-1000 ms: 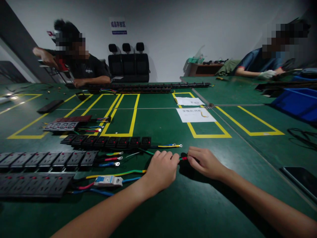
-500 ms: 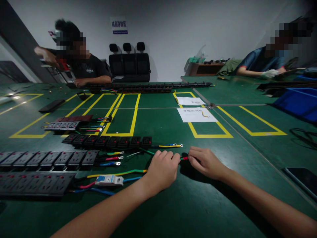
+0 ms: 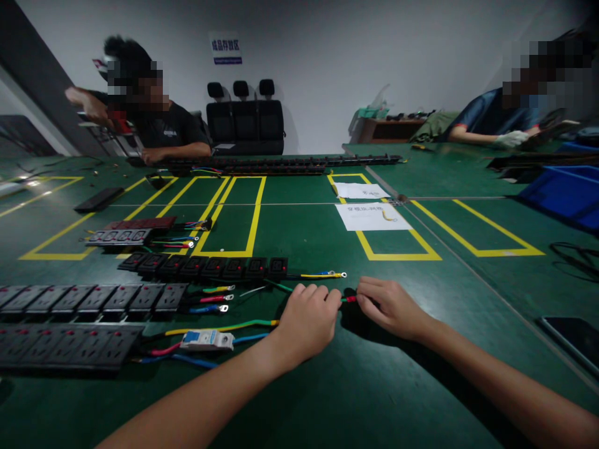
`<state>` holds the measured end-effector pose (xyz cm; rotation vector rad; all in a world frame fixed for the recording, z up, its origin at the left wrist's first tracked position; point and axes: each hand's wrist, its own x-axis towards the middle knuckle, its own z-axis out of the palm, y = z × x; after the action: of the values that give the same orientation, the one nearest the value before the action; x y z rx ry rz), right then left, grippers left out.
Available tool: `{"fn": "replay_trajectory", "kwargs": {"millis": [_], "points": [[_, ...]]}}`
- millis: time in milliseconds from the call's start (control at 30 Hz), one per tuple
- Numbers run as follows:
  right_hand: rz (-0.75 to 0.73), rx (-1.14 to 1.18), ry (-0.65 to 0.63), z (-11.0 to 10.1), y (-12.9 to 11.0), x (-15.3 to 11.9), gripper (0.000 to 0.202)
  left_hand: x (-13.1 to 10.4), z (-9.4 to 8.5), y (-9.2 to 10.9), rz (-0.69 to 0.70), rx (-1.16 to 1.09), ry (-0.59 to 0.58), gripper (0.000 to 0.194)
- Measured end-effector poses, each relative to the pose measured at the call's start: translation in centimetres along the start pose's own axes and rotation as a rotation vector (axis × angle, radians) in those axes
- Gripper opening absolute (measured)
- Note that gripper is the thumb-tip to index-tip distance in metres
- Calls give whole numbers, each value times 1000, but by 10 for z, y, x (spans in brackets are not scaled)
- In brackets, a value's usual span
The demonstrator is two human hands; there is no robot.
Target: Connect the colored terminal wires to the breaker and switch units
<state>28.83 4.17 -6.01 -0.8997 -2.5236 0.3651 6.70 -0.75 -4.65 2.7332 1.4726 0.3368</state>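
Green wire (image 3: pixel 344 300) sits just below mid-frame, right of centre, short bit showing between the two hands; long axis runs roughly left-right across the frame. Left hand (image 3: pixel 309 321) is closed round it, knuckles up; right hand (image 3: pixel 390 308) has fingertips pinched together at the right end of the red sleeve (image 3: pixel 350 299), which lies in line with the wire. Sleeve is nearer the right hand, touching its fingertips; from the left grip it lies to the right, a little green between. Left of the left hand, wire slants up-left toward the row of black sockets (image 3: pixel 214 268), passing below the yellow wire (image 3: pixel 322 275) with its ring end. Hidden: wire inside the left fist, plus whatever is past the sleeve under the right fingertips, so can't tell if there's a terminal there. Dark patch just above the sleeve is hard to make out, object or shadow. Grey socket strips (image 3: pixel 70 349) are cut off at the left edge, phone (image 3: pixel 573 340) at the right edge.
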Motion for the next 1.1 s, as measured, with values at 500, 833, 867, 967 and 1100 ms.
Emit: {"fn": "replay_trajectory", "kwargs": {"millis": [500,833,867,967,1100], "points": [[8,13,-8,0,0,0,29,0,2,0,1,3,9,15],[7,-9,-11,2,1,-1,29,1,1,0,4,1,3,17],[8,-9,-14,2,2,-1,29,0,1,0,5,2,5,17],[10,-4,-18,1,2,-1,30,0,2,0,4,1,13,18],[8,-2,-18,2,2,-1,29,-1,3,0,4,8,20,18]]}}
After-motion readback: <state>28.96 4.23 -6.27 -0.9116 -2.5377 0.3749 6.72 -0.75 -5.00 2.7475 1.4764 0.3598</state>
